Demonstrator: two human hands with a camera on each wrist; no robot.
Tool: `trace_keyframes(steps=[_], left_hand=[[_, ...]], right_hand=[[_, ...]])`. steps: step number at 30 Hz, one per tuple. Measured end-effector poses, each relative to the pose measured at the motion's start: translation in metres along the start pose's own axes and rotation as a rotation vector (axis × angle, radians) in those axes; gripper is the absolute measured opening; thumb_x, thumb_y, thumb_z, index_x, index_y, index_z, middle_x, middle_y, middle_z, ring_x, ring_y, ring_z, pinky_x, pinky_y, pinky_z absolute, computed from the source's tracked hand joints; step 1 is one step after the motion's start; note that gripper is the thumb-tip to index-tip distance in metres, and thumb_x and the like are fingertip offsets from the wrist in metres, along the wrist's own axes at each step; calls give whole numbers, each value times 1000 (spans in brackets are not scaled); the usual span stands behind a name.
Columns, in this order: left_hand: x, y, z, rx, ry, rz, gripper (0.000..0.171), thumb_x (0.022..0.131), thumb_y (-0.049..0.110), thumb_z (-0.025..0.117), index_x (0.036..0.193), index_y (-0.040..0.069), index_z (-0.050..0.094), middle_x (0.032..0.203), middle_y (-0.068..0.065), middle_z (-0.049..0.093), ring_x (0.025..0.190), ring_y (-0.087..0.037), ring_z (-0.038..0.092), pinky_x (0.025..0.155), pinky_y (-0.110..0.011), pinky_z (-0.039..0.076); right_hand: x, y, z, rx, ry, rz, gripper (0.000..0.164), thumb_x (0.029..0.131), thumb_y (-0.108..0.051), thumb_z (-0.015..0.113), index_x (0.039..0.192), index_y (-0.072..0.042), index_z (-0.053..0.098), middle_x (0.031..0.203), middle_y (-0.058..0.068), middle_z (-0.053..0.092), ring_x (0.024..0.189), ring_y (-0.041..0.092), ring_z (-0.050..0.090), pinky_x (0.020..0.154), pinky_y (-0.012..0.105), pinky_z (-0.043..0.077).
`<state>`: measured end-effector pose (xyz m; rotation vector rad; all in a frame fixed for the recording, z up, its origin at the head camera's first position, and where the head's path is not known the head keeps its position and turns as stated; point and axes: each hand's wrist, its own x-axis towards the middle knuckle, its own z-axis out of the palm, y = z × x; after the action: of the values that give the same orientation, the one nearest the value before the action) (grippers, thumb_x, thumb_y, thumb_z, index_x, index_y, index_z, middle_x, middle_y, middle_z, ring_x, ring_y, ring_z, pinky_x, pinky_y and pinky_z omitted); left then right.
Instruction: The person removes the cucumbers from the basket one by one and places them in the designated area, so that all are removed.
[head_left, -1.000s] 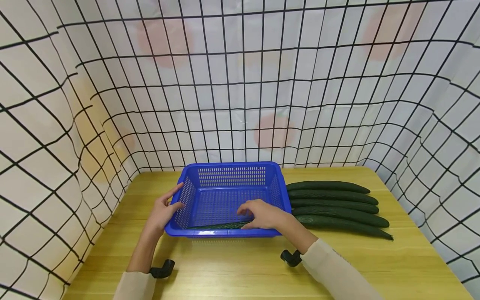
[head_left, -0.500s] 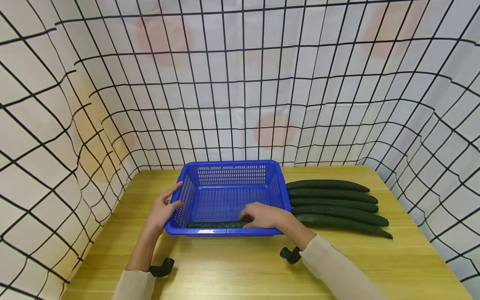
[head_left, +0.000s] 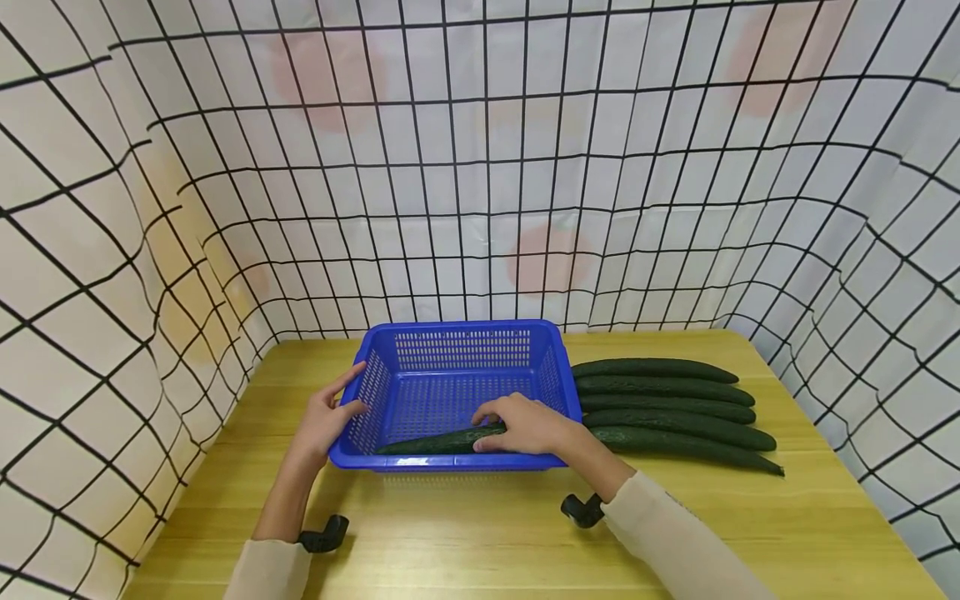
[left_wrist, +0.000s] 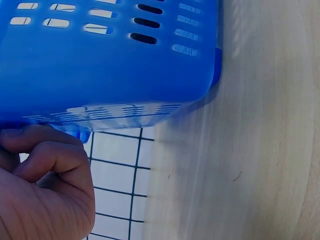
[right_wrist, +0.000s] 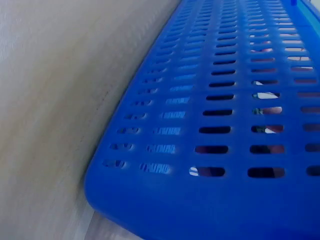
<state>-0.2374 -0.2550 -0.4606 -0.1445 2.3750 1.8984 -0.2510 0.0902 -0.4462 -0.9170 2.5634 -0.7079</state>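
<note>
A blue plastic basket (head_left: 450, 461) with slotted walls stands on the wooden table. My left hand (head_left: 322, 425) grips its left rim, thumb over the edge; in the left wrist view the curled fingers of that hand (left_wrist: 45, 185) are up against the basket wall (left_wrist: 100, 70). Inside the basket, along the near wall, lies a long dark green cucumber (head_left: 431, 444). My right hand (head_left: 528, 425) reaches over the near right corner and holds this cucumber between thumb and fingers, covering its right part. In the right wrist view the basket's side (right_wrist: 235, 195) hides most of the hand.
Several more cucumbers (head_left: 675, 423) lie side by side on the table (head_left: 465, 542), right of the basket and close to its wall. A black wire grid (head_left: 487, 167) over white printed sheeting encloses the back and both sides.
My right hand dips into the basket, then rises a little with the cucumber, whose right part now sits higher and shows more. The left hand and the basket stay in place.
</note>
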Motion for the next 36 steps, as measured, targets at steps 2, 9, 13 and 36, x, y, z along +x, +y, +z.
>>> trace_keyframes(steps=[2, 9, 13, 36], left_hand=[[0, 0, 0, -4, -1, 2, 71, 98, 8, 61, 160, 33, 39, 154, -33, 43, 113, -45, 68, 81, -51, 64], [-1, 1, -1, -3, -1, 2, 71, 98, 7, 61, 160, 33, 39, 154, -33, 43, 107, -42, 70, 76, -48, 65], [-2, 2, -1, -3, -3, 1, 71, 98, 7, 61, 160, 34, 39, 154, -34, 42, 107, -39, 71, 76, -49, 65], [-2, 4, 0, -17, 3, -20, 72, 96, 7, 61, 160, 33, 40, 151, -34, 46, 98, -40, 74, 73, -48, 65]], right_hand=[[-2, -1, -1, 1, 24, -14, 48, 93, -50, 72, 132, -22, 71, 129, -1, 72, 123, 21, 66, 99, 48, 57], [-8, -3, -4, -53, 122, -84, 41, 98, -49, 65, 133, -27, 71, 134, -4, 69, 127, 21, 63, 96, 44, 58], [-13, -5, -11, -84, 190, -99, 42, 100, -47, 63, 135, -25, 68, 135, -2, 68, 126, 21, 63, 98, 44, 57], [-98, 36, -57, -12, 417, -41, 42, 97, -45, 69, 133, -24, 68, 136, 0, 65, 132, 30, 58, 105, 56, 52]])
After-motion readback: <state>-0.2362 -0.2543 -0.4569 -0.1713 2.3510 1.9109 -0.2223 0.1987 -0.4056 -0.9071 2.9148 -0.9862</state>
